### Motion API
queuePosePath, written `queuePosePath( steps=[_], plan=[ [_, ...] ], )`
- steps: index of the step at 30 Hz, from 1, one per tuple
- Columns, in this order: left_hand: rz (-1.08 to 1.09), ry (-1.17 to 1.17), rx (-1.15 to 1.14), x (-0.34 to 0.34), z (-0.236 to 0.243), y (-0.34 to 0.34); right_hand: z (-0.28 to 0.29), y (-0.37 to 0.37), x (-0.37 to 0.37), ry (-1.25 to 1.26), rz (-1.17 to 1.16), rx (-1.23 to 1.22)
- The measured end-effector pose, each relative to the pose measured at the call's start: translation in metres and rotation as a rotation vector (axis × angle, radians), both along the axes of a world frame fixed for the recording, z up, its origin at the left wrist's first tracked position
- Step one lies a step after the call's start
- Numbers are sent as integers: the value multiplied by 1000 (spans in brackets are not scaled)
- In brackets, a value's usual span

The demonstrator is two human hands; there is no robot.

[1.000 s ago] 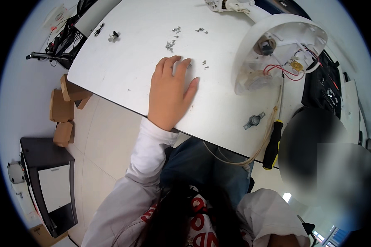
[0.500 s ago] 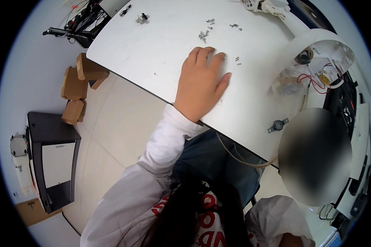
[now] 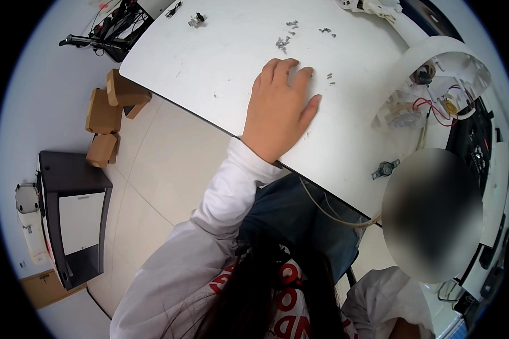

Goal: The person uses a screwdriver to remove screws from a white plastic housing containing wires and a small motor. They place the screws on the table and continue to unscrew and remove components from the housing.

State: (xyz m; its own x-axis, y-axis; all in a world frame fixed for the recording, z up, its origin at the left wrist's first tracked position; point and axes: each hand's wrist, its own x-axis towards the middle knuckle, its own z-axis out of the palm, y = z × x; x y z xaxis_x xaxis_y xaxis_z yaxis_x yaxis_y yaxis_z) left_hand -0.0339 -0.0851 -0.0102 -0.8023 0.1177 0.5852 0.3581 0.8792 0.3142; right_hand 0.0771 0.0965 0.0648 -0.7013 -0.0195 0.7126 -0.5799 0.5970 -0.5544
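Observation:
My left hand (image 3: 280,107) rests palm down on the white table (image 3: 209,62), fingers slightly spread and thumb out to the right. I see nothing held in it. Just beyond the fingertips lies a small pile of screws (image 3: 282,44). More screws (image 3: 292,24) sit farther back, and a couple of small screws (image 3: 331,78) are right of my fingers. On the right of the table is a small dark grey metal part (image 3: 385,168) with two arms. My right sleeve (image 3: 387,296) shows at the lower right; the right hand does not.
A white curved shell (image 3: 469,56) with red wires stands at the right, and a beige cable (image 3: 336,217) hangs at the table's front edge. A small metal part (image 3: 196,21) lies far left. Cardboard boxes (image 3: 103,110) and a dark cabinet (image 3: 76,175) stand left. A blurred oval covers the lower right.
The view has shifted slightly, so the table and its things sit a little farther right. My left hand stays flat on the table in nearly the same pose.

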Motion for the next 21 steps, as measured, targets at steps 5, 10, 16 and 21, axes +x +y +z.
queuePosePath(
  steps=[5,10,16,21],
  plan=[
    [-12,-35,3,0,-1,-2,0,0,-1,-10,-2,6],
    [-7,-26,4,0,0,0,-1,0,-4,-21,-6,20],
    [1,-21,10,0,1,1,-3,-1,-8,-28,-2,34],
    [1,-25,7,0,1,1,-4,-1,-10,-40,2,40]
  ],
)
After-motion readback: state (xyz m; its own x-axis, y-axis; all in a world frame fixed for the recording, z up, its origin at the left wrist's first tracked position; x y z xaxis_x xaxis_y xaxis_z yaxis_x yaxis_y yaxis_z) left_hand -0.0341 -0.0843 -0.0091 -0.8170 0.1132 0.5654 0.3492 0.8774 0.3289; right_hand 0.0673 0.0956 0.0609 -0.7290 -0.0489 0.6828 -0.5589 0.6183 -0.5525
